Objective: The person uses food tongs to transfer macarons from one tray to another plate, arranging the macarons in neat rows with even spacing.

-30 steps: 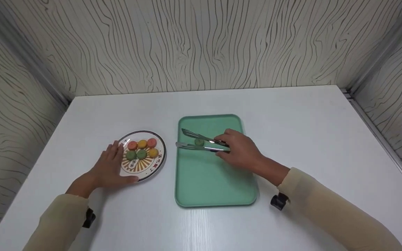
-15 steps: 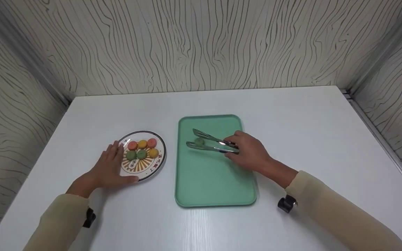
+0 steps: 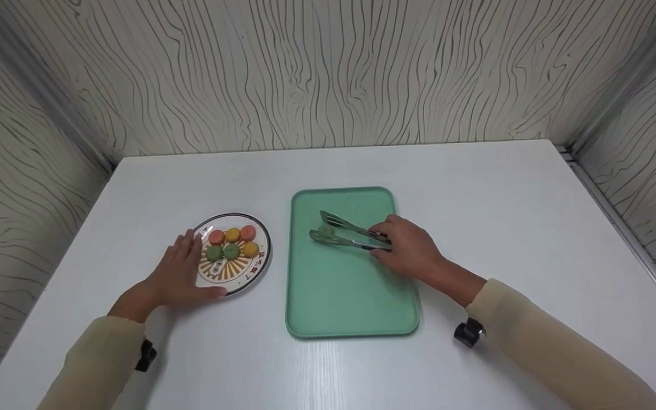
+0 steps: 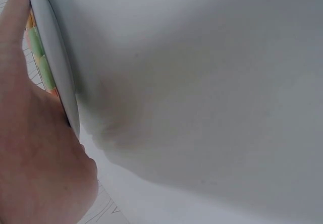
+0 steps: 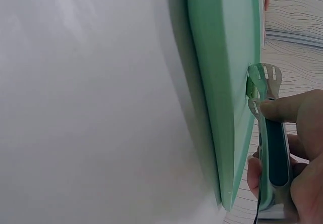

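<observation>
My left hand (image 3: 173, 273) lies along the left edge of a round patterned plate (image 3: 237, 277), fingers straight at the rim and thumb by its near edge. Red, yellow and green macarons (image 3: 231, 251) sit on that plate. In my right hand (image 3: 408, 246) I grip metal tongs (image 3: 336, 240) with dark handle grips, held over a green tray (image 3: 351, 296). One green macaron (image 3: 326, 229) is on the tray between the tong tips, partly covered by them. The right wrist view shows the thumb (image 5: 287, 108) pressing on the tongs' handle.
The plate stands left of the tray on a white table (image 3: 476, 188), with a narrow gap between them. A wood-grain panel (image 3: 328, 74) rises behind the table, with similar panels at both sides.
My right hand has drawn the tongs to the right, so their tips now flank the green macaron. The tips have come slightly closer together. My left hand stays at the plate.
</observation>
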